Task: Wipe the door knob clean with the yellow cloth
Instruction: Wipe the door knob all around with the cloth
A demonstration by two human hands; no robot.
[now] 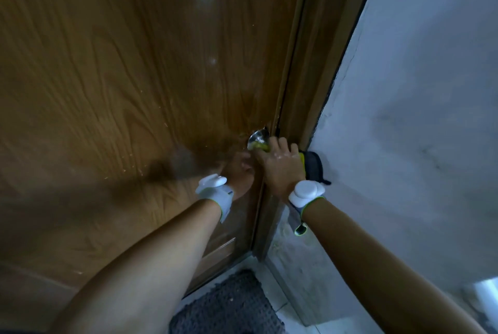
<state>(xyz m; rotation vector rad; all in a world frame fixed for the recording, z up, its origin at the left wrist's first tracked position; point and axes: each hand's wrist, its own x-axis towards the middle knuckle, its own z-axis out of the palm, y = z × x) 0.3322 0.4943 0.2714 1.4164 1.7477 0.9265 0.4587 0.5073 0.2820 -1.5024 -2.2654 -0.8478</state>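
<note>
I see a brown door (121, 77) with wood-grain pattern; it fills the left and the middle of the view. Its surface is glossy and gives a pale reflection near the top. Right of it stands the brown door frame (318, 64), then a rough grey-white wall (417, 118). Below, a dark textured mat (229, 306) lies on pale floor tiles (285, 317). The light is dim.

The right hand (280, 163) is covering almost all of the door knob (258, 137), leaving just its silver plate showing. The yellow cloth (262, 146) is peeking out only as a sliver under the fingers, its dark end trailing past the wrist. The left hand (238, 176) is lying blurred against the door (121, 77), fingers melting into the wood. The dark mat (229, 306) is getting sliced off by the bottom edge.
</note>
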